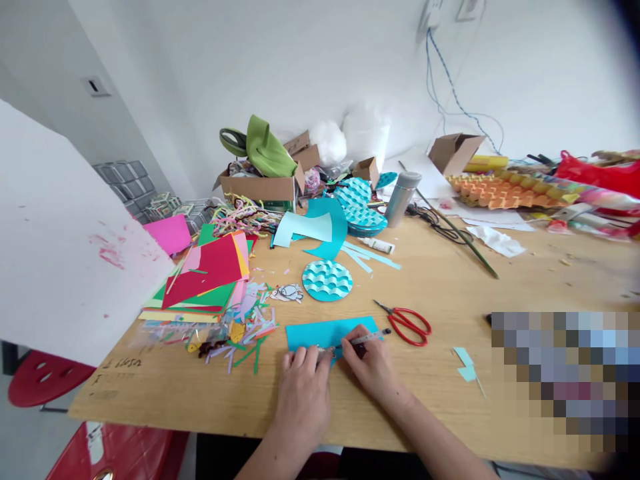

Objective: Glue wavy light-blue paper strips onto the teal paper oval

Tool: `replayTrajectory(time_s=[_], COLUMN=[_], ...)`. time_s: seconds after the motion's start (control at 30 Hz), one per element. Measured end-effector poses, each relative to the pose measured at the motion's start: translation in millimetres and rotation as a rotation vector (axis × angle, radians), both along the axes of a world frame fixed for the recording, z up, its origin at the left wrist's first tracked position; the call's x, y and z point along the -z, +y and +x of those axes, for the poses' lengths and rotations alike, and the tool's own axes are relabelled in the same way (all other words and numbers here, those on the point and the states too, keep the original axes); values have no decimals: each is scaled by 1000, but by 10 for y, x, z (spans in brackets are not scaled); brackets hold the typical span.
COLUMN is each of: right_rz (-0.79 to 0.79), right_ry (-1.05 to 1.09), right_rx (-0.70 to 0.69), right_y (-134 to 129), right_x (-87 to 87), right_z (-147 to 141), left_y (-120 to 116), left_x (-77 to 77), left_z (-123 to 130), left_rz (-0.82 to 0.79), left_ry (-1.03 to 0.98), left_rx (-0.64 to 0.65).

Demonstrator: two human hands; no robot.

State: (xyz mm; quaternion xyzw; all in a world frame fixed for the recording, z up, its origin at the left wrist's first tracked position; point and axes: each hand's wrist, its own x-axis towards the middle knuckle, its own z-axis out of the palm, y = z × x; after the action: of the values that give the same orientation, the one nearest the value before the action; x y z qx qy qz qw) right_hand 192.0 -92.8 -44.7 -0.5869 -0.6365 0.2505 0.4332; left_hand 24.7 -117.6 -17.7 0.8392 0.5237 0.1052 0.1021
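A blue sheet of paper (pixel 320 331) lies flat on the table in front of me. My left hand (pixel 306 387) presses on its lower edge, fingers bent and close together, holding down a small pale paper cutout (pixel 327 351) that is mostly hidden. My right hand (pixel 367 363) is closed around a pen (pixel 373 337), its tip at the cutout by my left fingertips. Red-handled scissors (pixel 411 326) lie partly open to the right of the sheet. Beyond the sheet are a blue disc with wavy scalloped strips (pixel 327 280) and a fish-like paper cutout with drawn outlines (pixel 289 293).
Stacked coloured paper (pixel 205 273) and paper scraps (pixel 250 327) lie at left. A glue bottle (pixel 379 245), blue paper strips (pixel 370 255), a steel flask (pixel 403 199) and a green stick (pixel 463 240) lie or stand farther back. Orange egg trays (pixel 505 190) are at right.
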Motion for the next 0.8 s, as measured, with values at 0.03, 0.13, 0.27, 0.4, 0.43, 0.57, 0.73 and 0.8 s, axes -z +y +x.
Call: replayTrajectory(time_s=[0.03, 0.13, 0.27, 0.4, 0.43, 0.57, 0.73, 0.8], right_rz=[2, 11, 5, 0, 4, 16, 55, 57], right_ry=[-3, -12, -22, -32, -35, -47, -79, -82], right_rx=[0, -5, -11, -23, -24, -33, -45, -48], right_y=[-2, -4, -6, -12, -13, -14, -12, -14], right_x=[4, 13, 8, 6, 6, -4, -32, -45], right_z=[2, 5, 3, 4, 4, 2, -9, -14], left_y=[0, 2, -4, -9, -8, -3, -11, -18], left_x=[-2, -25, -57, -47, -43, -35, -31, -31], left_z=[0, 4, 8, 9, 9, 9, 5, 4], left_rz=[-2, -16, -27, -8, -5, -12, -17, -13], left_ry=[-2, -7, -5, 8, 14, 21, 6, 8], left_rx=[0, -1, -3, -9, -9, -11, -5, -6])
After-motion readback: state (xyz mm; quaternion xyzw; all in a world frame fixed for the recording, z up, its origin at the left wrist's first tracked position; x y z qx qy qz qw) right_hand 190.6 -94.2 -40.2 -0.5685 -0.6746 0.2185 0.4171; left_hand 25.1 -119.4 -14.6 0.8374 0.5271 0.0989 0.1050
